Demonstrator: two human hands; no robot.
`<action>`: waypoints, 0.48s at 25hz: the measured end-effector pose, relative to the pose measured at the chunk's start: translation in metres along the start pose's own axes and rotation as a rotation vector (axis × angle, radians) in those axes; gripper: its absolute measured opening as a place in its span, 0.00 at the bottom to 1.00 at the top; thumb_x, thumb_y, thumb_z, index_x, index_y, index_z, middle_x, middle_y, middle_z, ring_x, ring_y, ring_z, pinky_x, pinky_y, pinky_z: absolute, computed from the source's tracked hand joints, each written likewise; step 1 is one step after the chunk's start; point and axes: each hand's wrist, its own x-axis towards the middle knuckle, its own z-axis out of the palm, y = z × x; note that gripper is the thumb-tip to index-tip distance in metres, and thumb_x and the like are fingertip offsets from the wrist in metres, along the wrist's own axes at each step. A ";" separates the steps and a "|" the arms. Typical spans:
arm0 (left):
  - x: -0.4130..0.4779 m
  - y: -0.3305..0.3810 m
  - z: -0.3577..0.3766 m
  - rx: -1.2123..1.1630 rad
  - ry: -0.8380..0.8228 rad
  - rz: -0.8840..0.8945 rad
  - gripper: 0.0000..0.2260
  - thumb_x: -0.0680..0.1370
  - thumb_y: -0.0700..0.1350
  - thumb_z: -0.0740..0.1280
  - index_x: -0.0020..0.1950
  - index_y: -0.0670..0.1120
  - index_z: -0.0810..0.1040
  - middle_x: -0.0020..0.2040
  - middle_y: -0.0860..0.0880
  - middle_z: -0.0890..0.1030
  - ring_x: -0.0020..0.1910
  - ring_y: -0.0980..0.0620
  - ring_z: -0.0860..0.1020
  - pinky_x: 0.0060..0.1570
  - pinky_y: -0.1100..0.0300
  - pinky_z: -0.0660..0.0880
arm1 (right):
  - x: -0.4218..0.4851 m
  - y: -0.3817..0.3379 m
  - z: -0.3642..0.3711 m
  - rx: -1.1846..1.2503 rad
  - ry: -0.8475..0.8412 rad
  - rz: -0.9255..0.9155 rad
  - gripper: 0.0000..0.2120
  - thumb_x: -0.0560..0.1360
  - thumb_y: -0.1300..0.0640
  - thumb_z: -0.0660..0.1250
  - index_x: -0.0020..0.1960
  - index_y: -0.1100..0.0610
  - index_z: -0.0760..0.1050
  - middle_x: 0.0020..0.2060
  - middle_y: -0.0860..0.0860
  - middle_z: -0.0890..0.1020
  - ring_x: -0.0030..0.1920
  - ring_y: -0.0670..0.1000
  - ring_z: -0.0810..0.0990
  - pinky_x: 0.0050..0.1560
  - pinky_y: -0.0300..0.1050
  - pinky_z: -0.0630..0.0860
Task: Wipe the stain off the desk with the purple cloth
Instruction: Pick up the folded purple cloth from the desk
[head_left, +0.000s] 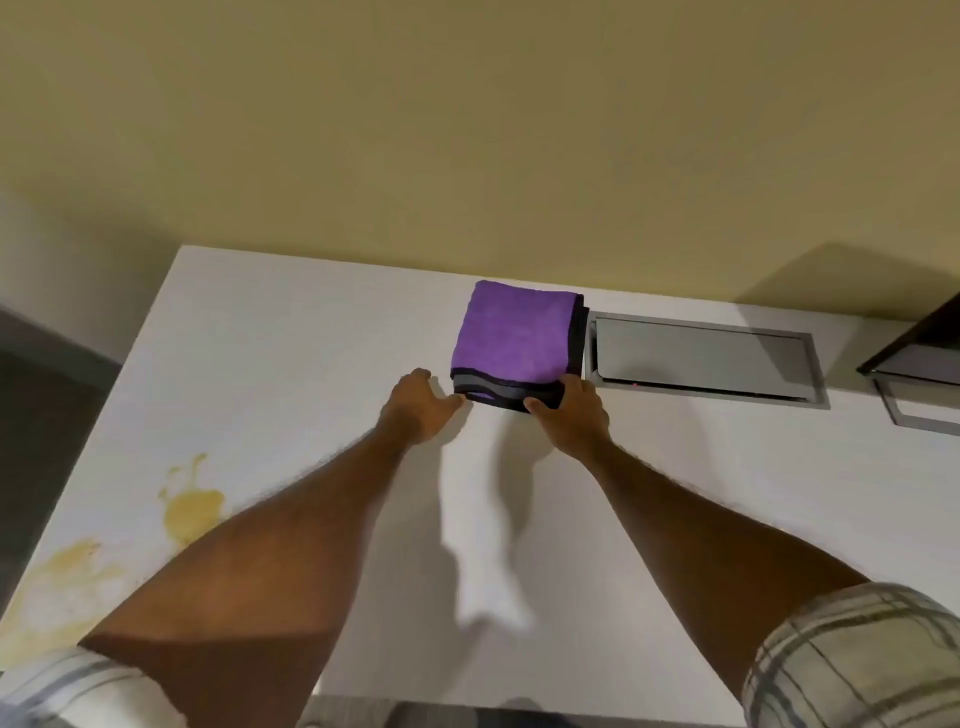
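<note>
While beside desk's (322, 332) rear edge, purple cloth (514, 338).

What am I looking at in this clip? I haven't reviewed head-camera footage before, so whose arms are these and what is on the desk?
There is one view, from a camera worn on a person's head, looking down over their own bare arms. The white desk stands against a yellow wall. A folded purple cloth lies near the desk's far edge, beside a grey flap set into the top. The right hand grips the cloth's near corner; the left hand is open beside it, at most brushing its edge. A yellow stain spreads along the desk's left side, unwiped.
</note>
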 end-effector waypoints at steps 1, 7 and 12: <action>0.007 0.006 0.003 -0.030 -0.002 0.002 0.34 0.75 0.56 0.69 0.73 0.37 0.64 0.72 0.39 0.70 0.70 0.41 0.69 0.65 0.52 0.66 | 0.007 0.001 0.002 0.033 0.008 0.033 0.31 0.72 0.43 0.70 0.69 0.56 0.67 0.65 0.58 0.73 0.64 0.61 0.73 0.65 0.58 0.71; 0.051 0.026 0.018 -0.173 0.027 -0.078 0.32 0.73 0.54 0.71 0.69 0.37 0.67 0.61 0.42 0.77 0.63 0.40 0.74 0.58 0.53 0.70 | 0.043 0.010 0.007 0.099 0.086 0.121 0.35 0.71 0.43 0.71 0.71 0.58 0.64 0.64 0.60 0.71 0.64 0.62 0.72 0.63 0.60 0.73; 0.077 0.038 0.025 -0.232 0.001 -0.167 0.25 0.74 0.56 0.69 0.62 0.38 0.74 0.57 0.41 0.80 0.54 0.41 0.78 0.52 0.52 0.75 | 0.072 0.010 0.011 0.288 0.114 0.235 0.33 0.69 0.38 0.70 0.64 0.59 0.71 0.56 0.57 0.77 0.55 0.59 0.79 0.54 0.58 0.80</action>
